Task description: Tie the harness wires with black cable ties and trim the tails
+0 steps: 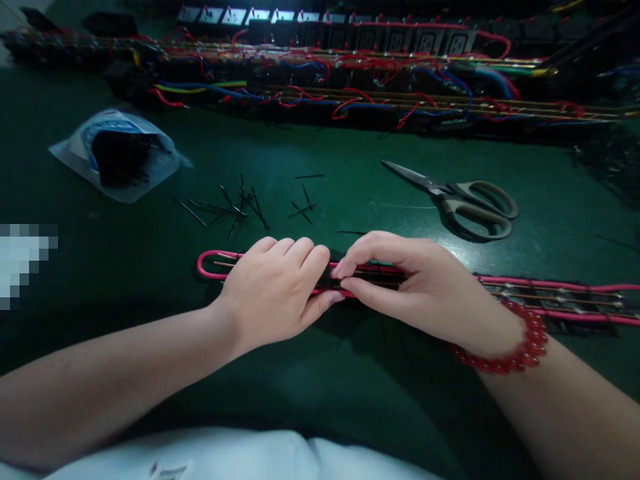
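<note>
A long dark strip with metal rails and a looped pink-red cable (pixel 570 313) lies across the table in front of me. My left hand (pixel 280 287) is closed around the strip near its left end, beside the cable's loop. Just to the right, my right hand (pixel 410 277) has thumb and fingertips pinched together over the strip; whatever they hold is too small to make out. A red bead bracelet (pixel 533 340) circles my right wrist. Short black ties (pixel 243 203) lie scattered beyond my hands.
An open plastic bag (pixel 165 167) of black pieces lies at the left. Scissors (pixel 440 191) with slightly parted blades rest beyond my right hand. Long wired strips (pixel 300 97) with red, blue and yellow-green wires span the back of the green table (pixel 310 400).
</note>
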{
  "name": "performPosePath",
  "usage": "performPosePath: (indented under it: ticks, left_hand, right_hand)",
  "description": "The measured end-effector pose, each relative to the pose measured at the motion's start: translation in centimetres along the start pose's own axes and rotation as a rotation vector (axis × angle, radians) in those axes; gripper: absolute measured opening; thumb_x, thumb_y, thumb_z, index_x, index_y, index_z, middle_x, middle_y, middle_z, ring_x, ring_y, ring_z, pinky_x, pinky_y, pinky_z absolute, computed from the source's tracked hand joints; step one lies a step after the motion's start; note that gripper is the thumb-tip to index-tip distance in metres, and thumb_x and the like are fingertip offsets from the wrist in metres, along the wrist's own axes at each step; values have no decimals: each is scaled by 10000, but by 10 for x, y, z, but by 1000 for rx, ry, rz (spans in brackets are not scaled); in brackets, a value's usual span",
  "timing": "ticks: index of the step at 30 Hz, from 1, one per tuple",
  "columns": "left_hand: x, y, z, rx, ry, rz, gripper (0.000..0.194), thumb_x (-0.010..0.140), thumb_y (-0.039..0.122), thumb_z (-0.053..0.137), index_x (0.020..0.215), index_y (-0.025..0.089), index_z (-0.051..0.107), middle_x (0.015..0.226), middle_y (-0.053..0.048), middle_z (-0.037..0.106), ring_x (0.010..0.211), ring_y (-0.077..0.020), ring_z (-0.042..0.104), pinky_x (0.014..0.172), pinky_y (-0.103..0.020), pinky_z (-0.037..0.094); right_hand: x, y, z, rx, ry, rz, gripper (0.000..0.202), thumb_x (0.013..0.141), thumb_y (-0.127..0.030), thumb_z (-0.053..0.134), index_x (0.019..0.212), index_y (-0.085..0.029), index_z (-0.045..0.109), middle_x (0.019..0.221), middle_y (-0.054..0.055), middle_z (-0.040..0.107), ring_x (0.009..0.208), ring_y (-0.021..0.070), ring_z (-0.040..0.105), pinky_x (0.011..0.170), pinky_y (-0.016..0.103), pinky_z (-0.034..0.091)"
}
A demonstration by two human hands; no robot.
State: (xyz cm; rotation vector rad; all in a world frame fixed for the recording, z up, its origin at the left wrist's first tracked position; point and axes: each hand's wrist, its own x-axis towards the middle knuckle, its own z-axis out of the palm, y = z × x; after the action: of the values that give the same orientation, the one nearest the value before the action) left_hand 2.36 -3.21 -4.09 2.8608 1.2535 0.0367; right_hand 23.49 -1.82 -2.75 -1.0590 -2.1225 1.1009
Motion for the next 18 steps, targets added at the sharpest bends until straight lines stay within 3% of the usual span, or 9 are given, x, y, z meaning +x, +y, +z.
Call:
performPosePath:
  ticks: [11, 13, 18]
  left_hand:
    - [0, -1, 1, -8, 29, 9, 352, 1013, 503, 405, 969, 188, 554, 879, -50, 626, 765, -229, 583, 657, -371, 389]
    - [-2, -1, 2, -41, 95, 10, 329, 1006, 483, 429, 983, 187, 571, 945, -70, 659, 824, -239, 596, 693, -380, 420]
    - [-9, 1, 1, -188, 403, 81, 145, 972, 322, 539, 1037, 202, 587, 1088, -84, 704, 992, -227, 628, 855, -379, 481]
  right_hand:
    - [-1, 1, 5, -80, 1, -87, 115, 855, -123, 662, 869, -217, 728, 855, 29, 759, 840, 177, 687, 738, 312, 583]
    - [-1, 0, 7, -102, 23, -99, 116, 859, -125, 655, 868, -222, 719, 851, 26, 760, 836, 179, 689, 732, 313, 582]
    - [-2, 1, 10, -134, 64, -143, 104, 845, -124, 670, 871, -218, 708, 849, 24, 758, 834, 176, 686, 712, 301, 582]
